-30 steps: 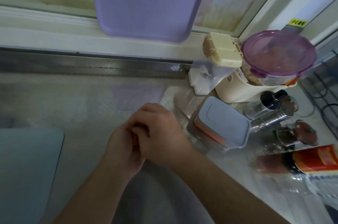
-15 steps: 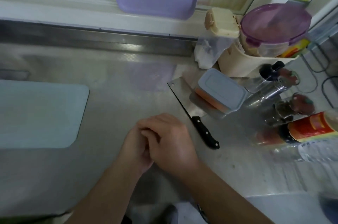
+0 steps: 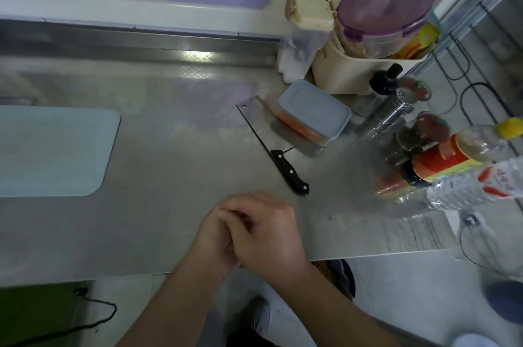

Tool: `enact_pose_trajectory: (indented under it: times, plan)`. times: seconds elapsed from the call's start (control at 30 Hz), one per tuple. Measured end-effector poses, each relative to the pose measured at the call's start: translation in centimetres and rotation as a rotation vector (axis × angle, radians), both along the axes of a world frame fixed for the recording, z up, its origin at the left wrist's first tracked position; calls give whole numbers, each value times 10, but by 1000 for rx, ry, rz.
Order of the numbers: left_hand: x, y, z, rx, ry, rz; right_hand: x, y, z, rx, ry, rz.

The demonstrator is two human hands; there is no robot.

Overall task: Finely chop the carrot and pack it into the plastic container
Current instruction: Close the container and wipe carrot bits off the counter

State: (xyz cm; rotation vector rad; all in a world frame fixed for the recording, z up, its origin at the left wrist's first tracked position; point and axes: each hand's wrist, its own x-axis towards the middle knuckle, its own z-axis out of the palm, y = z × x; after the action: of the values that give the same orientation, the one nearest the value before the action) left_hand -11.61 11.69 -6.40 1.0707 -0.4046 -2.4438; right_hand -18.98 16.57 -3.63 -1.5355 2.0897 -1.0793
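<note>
Both hands clasped together, left hand (image 3: 218,242) under right hand (image 3: 266,230), each grip holding nothing else. Lidded clear plastic container (image 3: 312,114) with orange carrot sits up-right on steel table (image 3: 169,176), right hand nearer.

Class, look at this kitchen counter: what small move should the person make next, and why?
Probably nothing more than parting the clasped hands. The plastic container already sits lidded with orange inside, resting on the blade of the cleaver, which nobody holds.
</note>
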Motion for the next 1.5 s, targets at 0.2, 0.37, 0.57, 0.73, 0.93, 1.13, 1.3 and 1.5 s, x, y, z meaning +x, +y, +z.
enact_pose_trajectory:
  times: [0.2, 0.37, 0.57, 0.73, 0.93, 1.13, 1.3, 1.5]
  plan:
    - [-8, -1, -10, 29, -81, -84, -15, 16, 3, -17, 25, 51]
    - [-10, -1, -11, 80, -57, -122, -13, 16, 5, -12, -253, -41]
    - [-4, -6, -33, 132, -95, -32, -8, 7, 3, -113, -186, -69]
    - [0, -16, -33, 141, -35, -49, -6, 2, 0, -92, -262, -47]
    - [2, -14, -34, 91, -60, -58, -6, -2, 5, -75, -102, -39]
    - [-3, -12, -29, 173, -68, -73, -10, 8, -1, -110, -218, -27]
    - [-14, -7, -22, 216, -14, -95, -21, 24, -5, -25, -431, -207]
    - [-30, -3, -17, 226, 159, -17, -30, 29, -6, 123, -1058, -400]
